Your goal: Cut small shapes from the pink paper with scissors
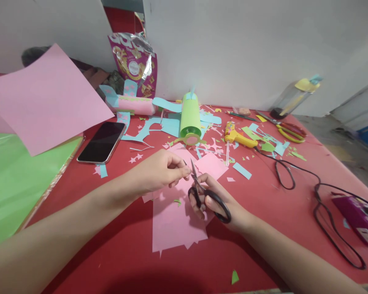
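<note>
My right hand (221, 200) grips scissors (219, 206) by their black handles, with the blades parted and pointing up and away. Pinched closed close to the blades, my left hand (164, 171) holds what looks like a small piece of pink paper (190, 173), mostly covered by the fingertips. Beneath both hands lies a pink paper sheet (179, 228) with jagged cut edges. Another pink piece (210, 164) rests just behind the scissors. Past the hands stands a green paper-wrapped cylinder (190, 114), with a round pink and green piece at its near end.
A phone (102, 143), a pink sheet (50, 102) and a green pack (24, 175) are on the left. A yellow glue gun (241, 138), its black cord (317, 192), pliers (290, 132) and a purple box (357, 220) are on the right. Paper scraps litter the red table.
</note>
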`<state>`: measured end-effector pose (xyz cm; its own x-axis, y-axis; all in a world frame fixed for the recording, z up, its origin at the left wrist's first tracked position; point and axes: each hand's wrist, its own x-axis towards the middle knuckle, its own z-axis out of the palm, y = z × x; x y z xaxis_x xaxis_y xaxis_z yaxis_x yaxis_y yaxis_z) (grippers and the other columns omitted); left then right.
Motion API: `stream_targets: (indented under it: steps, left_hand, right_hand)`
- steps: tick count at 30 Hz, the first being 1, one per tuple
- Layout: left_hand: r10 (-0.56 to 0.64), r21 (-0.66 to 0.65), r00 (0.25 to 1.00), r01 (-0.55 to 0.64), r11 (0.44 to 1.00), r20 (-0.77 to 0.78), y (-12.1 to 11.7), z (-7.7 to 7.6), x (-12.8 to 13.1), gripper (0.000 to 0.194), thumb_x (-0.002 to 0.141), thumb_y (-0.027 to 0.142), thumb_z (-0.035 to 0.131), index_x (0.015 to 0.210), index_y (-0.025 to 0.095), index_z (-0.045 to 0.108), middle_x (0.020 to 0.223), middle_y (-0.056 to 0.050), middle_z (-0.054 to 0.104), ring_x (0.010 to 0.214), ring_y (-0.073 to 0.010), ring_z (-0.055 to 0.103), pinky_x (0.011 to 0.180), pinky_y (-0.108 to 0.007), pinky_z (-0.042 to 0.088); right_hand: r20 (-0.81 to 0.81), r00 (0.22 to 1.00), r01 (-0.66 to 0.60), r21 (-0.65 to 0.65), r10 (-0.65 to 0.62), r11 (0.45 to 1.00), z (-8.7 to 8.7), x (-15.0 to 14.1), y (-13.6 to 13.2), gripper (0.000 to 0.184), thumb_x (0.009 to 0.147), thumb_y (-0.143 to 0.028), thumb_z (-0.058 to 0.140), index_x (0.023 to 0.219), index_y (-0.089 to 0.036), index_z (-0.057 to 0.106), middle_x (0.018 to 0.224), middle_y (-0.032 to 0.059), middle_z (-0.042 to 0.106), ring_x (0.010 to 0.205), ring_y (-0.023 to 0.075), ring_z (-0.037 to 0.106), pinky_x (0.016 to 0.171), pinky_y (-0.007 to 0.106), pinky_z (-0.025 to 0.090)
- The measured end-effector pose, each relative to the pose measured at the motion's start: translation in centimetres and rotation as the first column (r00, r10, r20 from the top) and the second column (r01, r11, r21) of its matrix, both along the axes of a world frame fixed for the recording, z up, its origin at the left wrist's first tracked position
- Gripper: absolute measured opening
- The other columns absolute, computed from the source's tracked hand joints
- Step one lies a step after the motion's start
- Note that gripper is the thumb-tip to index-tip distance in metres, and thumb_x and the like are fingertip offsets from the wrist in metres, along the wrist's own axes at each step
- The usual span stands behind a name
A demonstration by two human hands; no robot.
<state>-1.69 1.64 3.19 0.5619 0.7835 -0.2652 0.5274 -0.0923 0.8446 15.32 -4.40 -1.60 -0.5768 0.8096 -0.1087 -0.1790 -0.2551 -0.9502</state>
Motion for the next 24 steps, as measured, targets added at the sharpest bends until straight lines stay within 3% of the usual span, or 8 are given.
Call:
stream_targets:
  steps: [24]
  left_hand:
    - [0.016, -0.051, 0.998, -0.013, 0.999, 0.055, 0.01, -0.29, -0.12, 0.032, 0.073, 0.034, 0.045, 0.047, 0.016, 0.046, 0.044, 0.004, 0.044, 0.046, -0.0076, 0.044, 0.05, -0.019, 0.037]
  right_hand:
    - [0.011, 1.0, 0.03, -0.039, -0.029, 0.999, -0.02, -0.1, -0.08, 0.036, 0.071, -0.049, 0.052, 0.083, -0.021, 0.032, 0.063, -0.0041, 0.045, 0.048, 0.0074, 0.041, 0.046, 0.022, 0.03]
